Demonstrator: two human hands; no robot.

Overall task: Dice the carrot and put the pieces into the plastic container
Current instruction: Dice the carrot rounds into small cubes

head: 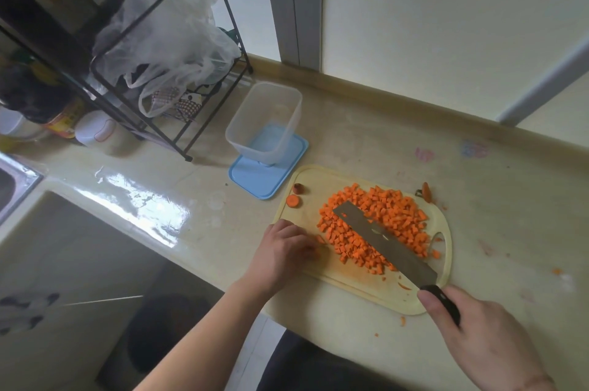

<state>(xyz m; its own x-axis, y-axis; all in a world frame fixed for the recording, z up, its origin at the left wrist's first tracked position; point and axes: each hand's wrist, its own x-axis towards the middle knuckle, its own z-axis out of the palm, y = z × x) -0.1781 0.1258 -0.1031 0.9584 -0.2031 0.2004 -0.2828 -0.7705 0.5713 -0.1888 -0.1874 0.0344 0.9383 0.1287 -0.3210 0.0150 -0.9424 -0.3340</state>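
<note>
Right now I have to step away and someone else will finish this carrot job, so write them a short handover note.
Right hand grips the knife, blade lying over the diced carrot pile on the cutting board.
Left hand rests on the board's left edge, fingertips at a stray piece.
Plastic container stands empty on its blue lid, beyond the board.
Done: the dicing, apparently; two end slices sit apart.
Left: move the dice into the container.

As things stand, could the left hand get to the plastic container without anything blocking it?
Probably yes. The left hand rests at the cutting board's near-left edge, and the plastic container stands open on its blue lid beyond, with only bare counter between.
</note>
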